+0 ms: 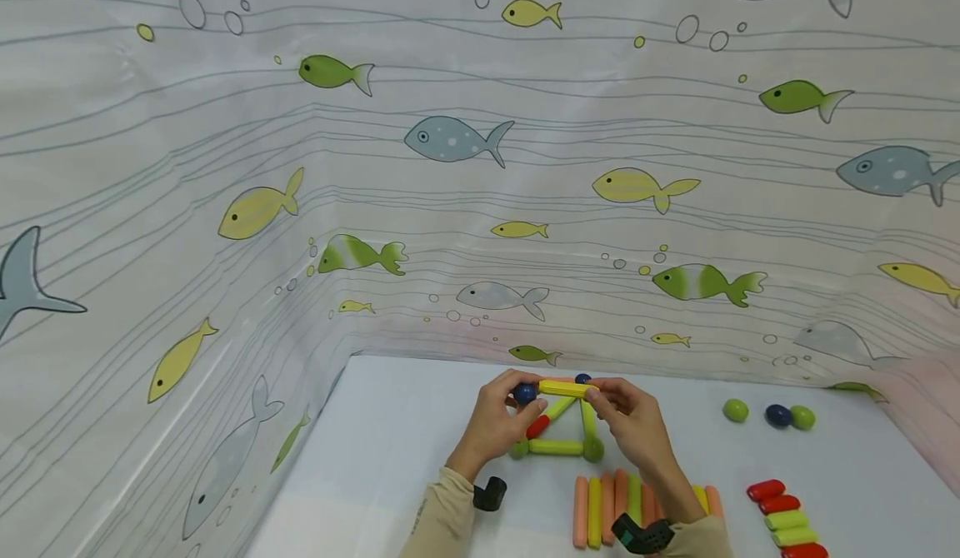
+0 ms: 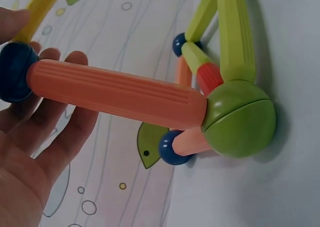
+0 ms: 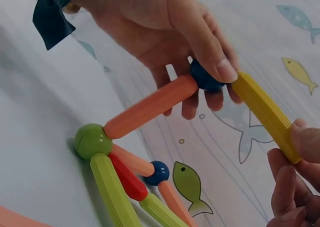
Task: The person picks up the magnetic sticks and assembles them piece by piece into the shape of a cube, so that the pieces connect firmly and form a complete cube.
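My left hand point(image 1: 498, 415) pinches a dark blue ball point(image 1: 525, 392) between thumb and fingers. One end of a yellow stick point(image 1: 562, 389) touches that ball; my right hand point(image 1: 633, 425) pinches the other end. From the blue ball an orange stick point(image 2: 120, 94) slants down to a green ball point(image 2: 240, 119) on the table. This belongs to a frame of sticks and balls, with a light green stick point(image 1: 556, 448) along its near side, another green ball point(image 1: 593, 448) and a short red stick point(image 1: 537, 426). More blue balls point(image 3: 160, 172) join orange sticks behind.
A row of orange, yellow and green sticks point(image 1: 581, 512) lies in front, partly behind my right arm. Short red and green sticks point(image 1: 791, 535) lie to the right. Farther back are green balls point(image 1: 736, 411) and a blue ball point(image 1: 779, 416). A fish-patterned sheet point(image 1: 420, 200) surrounds the white table.
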The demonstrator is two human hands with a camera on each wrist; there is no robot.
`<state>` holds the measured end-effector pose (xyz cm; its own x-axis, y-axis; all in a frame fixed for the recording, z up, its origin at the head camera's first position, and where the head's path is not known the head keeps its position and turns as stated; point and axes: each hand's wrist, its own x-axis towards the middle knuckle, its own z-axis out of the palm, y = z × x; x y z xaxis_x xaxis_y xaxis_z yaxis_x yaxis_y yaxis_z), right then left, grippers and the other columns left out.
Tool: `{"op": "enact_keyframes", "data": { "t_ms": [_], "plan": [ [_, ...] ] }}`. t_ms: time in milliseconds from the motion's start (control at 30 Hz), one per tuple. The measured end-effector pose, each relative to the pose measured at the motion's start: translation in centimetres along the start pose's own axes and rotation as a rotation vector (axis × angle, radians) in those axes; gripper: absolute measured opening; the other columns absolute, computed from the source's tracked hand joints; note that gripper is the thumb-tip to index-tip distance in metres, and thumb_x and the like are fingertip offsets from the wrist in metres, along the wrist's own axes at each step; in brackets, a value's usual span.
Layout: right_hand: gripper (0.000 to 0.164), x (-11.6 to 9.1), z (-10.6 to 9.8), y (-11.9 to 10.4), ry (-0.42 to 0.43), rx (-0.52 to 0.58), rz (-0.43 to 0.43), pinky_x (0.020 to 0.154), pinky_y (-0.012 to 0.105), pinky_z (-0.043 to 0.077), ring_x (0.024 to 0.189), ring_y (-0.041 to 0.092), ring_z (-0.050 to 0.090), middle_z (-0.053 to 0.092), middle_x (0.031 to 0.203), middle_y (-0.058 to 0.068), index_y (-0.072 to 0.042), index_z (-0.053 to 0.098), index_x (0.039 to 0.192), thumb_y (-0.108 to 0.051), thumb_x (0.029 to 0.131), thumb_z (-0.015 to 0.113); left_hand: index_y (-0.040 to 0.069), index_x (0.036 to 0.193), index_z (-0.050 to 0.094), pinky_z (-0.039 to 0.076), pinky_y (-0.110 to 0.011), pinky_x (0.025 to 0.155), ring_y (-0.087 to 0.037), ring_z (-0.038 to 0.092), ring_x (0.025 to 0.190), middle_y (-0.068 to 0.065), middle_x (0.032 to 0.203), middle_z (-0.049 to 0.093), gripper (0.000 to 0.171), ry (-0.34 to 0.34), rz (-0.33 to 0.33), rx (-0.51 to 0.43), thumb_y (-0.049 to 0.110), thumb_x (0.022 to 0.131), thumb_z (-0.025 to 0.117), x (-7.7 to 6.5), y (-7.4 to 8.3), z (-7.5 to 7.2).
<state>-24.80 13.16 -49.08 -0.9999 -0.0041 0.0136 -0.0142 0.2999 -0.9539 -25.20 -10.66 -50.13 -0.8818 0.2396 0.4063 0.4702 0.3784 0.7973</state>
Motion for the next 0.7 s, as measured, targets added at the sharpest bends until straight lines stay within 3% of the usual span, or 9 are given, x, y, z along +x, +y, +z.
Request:
{"op": "enact_keyframes", "data": {
  "t_ms": [300,433,567,700],
  "plan": [
    [0.034,0.0,-0.1,0.1,-0.016,-0.005,-0.018,0.08,0.026,0.054,0.098,0.019,0.062,0.072,0.118,0.01,-0.014,0.071,0.131,-0.034,0.104,0.07,0.013,0.127,0.071,0.059,-0.028,0.078,-0.012,0.062,0.093,-0.003,0.123,0.072,0.03,0.002,0.005,0.016,0.016,0.098,0.078,0.4,0.2,0.5],
    [0.035,0.0,-0.1,0.1,-0.018,-0.003,-0.012,0.074,0.026,0.053,0.099,0.023,0.065,0.07,0.118,0.01,-0.015,0.07,0.131,-0.037,0.104,0.07,0.011,0.127,0.071,0.057,-0.025,0.073,-0.011,0.06,0.088,-0.004,0.121,0.072,0.031,-0.002,0.017,0.013,0.013,0.097,0.079,0.8,0.3,0.7],
    [0.036,0.2,-0.1,0.0,-0.03,0.031,-0.01,0.066,0.026,0.051,0.095,0.029,0.067,0.069,0.117,0.01,-0.014,0.069,0.132,-0.036,0.103,0.071,0.01,0.126,0.072,0.059,-0.022,0.088,-0.015,0.07,0.1,-0.005,0.122,0.074,0.03,-0.046,0.001,-0.01,0.017,0.098,0.079,1.2,0.2,0.9],
    [0.037,0.2,-0.4,0.1,-0.051,0.06,-0.021,0.062,0.025,0.05,0.088,0.023,0.067,0.069,0.118,0.012,-0.015,0.069,0.135,-0.034,0.104,0.07,0.009,0.121,0.074,0.058,-0.027,0.1,-0.018,0.073,0.11,-0.006,0.121,0.076,0.025,-0.078,-0.027,-0.017,0.018,0.098,0.078,1.4,0.3,1.1]
  ]
}}
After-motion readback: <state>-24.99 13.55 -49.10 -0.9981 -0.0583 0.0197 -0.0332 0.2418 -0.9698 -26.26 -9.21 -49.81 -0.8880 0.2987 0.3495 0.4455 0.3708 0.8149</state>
